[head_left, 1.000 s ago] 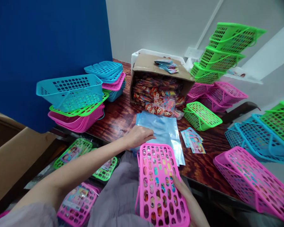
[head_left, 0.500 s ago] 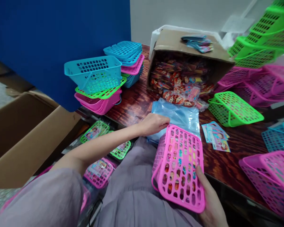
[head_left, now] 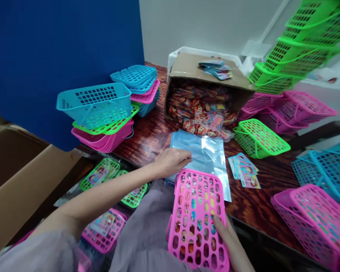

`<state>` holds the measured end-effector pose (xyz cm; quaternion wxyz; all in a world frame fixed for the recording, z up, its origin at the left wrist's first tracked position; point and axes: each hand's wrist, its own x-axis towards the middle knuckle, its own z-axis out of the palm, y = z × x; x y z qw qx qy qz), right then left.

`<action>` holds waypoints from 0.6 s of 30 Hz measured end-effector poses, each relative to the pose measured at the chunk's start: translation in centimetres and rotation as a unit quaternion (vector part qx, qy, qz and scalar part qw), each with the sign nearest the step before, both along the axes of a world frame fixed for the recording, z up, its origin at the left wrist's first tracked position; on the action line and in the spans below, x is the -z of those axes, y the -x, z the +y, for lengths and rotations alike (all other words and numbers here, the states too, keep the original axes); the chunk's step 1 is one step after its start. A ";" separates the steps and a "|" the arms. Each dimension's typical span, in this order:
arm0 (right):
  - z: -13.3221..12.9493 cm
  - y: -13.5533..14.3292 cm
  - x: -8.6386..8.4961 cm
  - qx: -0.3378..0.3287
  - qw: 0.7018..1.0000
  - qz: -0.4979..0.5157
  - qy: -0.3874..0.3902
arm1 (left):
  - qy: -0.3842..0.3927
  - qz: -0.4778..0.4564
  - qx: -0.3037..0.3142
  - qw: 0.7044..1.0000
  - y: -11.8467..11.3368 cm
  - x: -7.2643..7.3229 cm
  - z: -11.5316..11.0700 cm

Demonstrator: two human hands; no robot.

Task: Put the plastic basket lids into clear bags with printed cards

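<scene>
My right hand [head_left: 225,236] grips a pink plastic basket [head_left: 200,223] at its right side, the thumb on the lidded face. Small colourful items show through the lid's slots. My left hand [head_left: 172,161] is closed just beyond the basket's upper left corner, over a stack of clear bluish plastic bags [head_left: 211,153]. Whatever its fingers hold, if anything, is hidden. To the right of the bags lie several printed cards [head_left: 245,170].
An open carton [head_left: 184,68] of packaged doll-printed items stands behind the bags. Stacked baskets and lids [head_left: 102,138] are at left; green baskets [head_left: 289,58], a filled green basket [head_left: 260,138] and a pink basket [head_left: 314,223] at right. Bagged baskets [head_left: 104,230] lie below my left arm.
The view has shifted, so the table things appear farther left and lower. The pink basket is turned more squarely to me, and my left hand has come off its corner.
</scene>
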<state>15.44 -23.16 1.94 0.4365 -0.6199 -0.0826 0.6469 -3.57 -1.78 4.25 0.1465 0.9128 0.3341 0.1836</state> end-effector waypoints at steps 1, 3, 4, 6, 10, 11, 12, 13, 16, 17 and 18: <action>-0.1 -0.2 0.2 -0.003 1.000 -0.017 -0.003 | 0.000 -0.002 0.014 1.000 -0.2 -0.1 -0.2; -0.2 -0.7 0.5 0.000 0.998 -0.061 -0.018 | -0.009 -0.004 0.051 0.999 -0.5 -0.2 -0.6; -0.1 -1.2 0.6 0.001 0.996 -0.085 -0.031 | -0.019 -0.004 0.067 0.998 -0.6 -0.3 -0.7; 0.4 -2.4 0.5 -0.027 0.989 -0.135 -0.061 | -0.055 0.003 0.082 0.995 -0.7 -0.3 -1.0; 3.6 -4.4 -1.2 -0.105 0.897 -0.397 -0.165 | -0.149 0.030 0.068 0.986 -0.9 -0.2 -1.5; 4.9 -4.3 -1.8 -0.120 0.848 -0.474 -0.206 | -0.167 0.031 0.064 0.983 -0.9 -0.2 -1.6; 6.4 -3.9 -2.4 -0.141 0.795 -0.536 -0.248 | -0.179 0.031 0.059 0.982 -1.0 -0.1 -1.7; 7.9 -3.3 -3.0 -0.171 0.745 -0.580 -0.282 | -0.185 0.028 0.052 0.981 -1.1 -0.1 -1.8; 12.3 -0.9 -4.1 -0.253 0.649 -0.652 -0.299 | -0.179 0.018 0.027 0.983 -1.3 0.0 -1.8; 13.5 -0.2 -4.3 -0.272 0.625 -0.673 -0.287 | -0.176 0.017 0.022 0.984 -1.4 0.0 -1.8; 14.5 0.3 -4.4 -0.289 0.601 -0.694 -0.273 | -0.172 0.019 0.020 0.985 -1.4 0.0 -1.7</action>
